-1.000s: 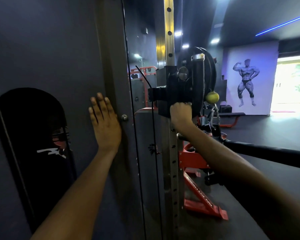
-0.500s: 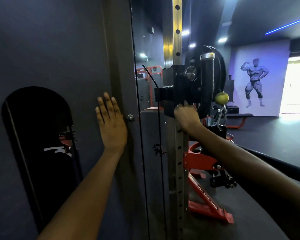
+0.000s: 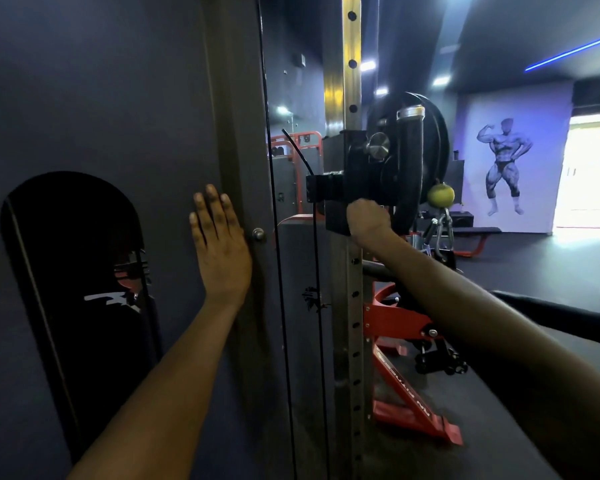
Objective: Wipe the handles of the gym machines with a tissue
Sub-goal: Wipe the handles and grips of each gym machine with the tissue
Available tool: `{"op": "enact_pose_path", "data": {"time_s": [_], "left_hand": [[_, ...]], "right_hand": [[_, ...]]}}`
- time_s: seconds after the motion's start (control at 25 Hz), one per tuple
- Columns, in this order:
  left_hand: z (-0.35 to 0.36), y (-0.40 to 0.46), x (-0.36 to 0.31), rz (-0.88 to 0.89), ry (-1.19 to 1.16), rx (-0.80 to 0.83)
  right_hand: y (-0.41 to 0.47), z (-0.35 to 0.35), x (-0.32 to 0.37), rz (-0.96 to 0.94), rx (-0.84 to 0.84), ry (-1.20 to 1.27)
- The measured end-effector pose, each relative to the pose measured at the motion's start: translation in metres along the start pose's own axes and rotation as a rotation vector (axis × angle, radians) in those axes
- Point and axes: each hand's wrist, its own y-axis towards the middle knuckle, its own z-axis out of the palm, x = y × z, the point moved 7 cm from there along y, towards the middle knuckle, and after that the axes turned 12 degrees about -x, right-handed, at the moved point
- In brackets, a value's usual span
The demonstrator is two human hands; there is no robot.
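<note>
My left hand (image 3: 219,247) presses flat, fingers straight, on the dark side panel of a cable machine, beside a small bolt (image 3: 258,233). My right hand (image 3: 369,221) is at the lower edge of the black pulley carriage (image 3: 347,181) on the holed upright post (image 3: 351,64). Its back faces me and the fingers curl out of sight, so what they hold is hidden. No tissue shows. A black handle tube with a metal end (image 3: 409,143) stands just above that hand.
A thin cable (image 3: 274,237) runs down between my arms. A green ball (image 3: 440,195) and a carabiner (image 3: 442,230) hang right of the carriage. The red machine base (image 3: 406,403) sits on the floor below. A black padded bar (image 3: 568,313) crosses at right.
The view has shifted a little. My right hand stays at the carriage's lower edge with only a small move. My left hand remains flat on the panel.
</note>
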Motion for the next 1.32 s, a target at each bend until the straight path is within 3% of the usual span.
{"op": "enact_pose_path", "data": {"time_s": [0.12,0.24,0.36,0.48,0.6,0.72,0.88,0.96,1.08,1.16,1.24,1.32], "left_hand": [[-0.002,-0.003,-0.001,-0.002,-0.016,-0.01],[-0.001,-0.001,-0.002,0.012,-0.008,-0.021],[0.0,0.001,-0.003,0.015,-0.019,-0.029],[0.003,0.004,-0.004,0.034,-0.012,-0.051],[0.0,0.003,-0.002,0.004,-0.039,-0.033],[-0.003,-0.006,-0.003,0.012,-0.021,-0.019],[0.001,-0.007,0.001,0.012,-0.017,-0.001],[0.003,-0.002,0.002,0.005,-0.015,0.0],[0.004,-0.001,0.0,0.009,-0.019,-0.019],[0.002,0.001,-0.001,0.017,-0.028,-0.036],[0.004,-0.001,-0.002,0.032,-0.06,-0.033],[0.004,0.004,-0.002,0.023,-0.061,-0.033]], "right_hand": [[0.011,-0.001,-0.016,0.234,0.144,0.095],[0.019,0.004,-0.019,0.28,0.159,0.192],[0.011,-0.001,-0.006,0.148,0.049,0.13],[-0.026,-0.006,0.012,-0.113,0.011,-0.342],[-0.043,-0.016,0.013,-0.17,0.014,-0.599],[-0.029,-0.019,0.0,-0.119,0.028,-0.432],[-0.04,-0.023,0.008,-0.155,0.02,-0.598],[-0.04,-0.022,0.015,-0.145,0.012,-0.568],[-0.02,-0.011,0.013,-0.086,0.01,-0.331],[-0.008,0.004,0.012,-0.175,-0.014,-0.253],[-0.008,0.016,0.013,-0.339,-0.097,-0.369],[-0.019,0.023,0.011,-0.492,-0.069,-0.414]]}}
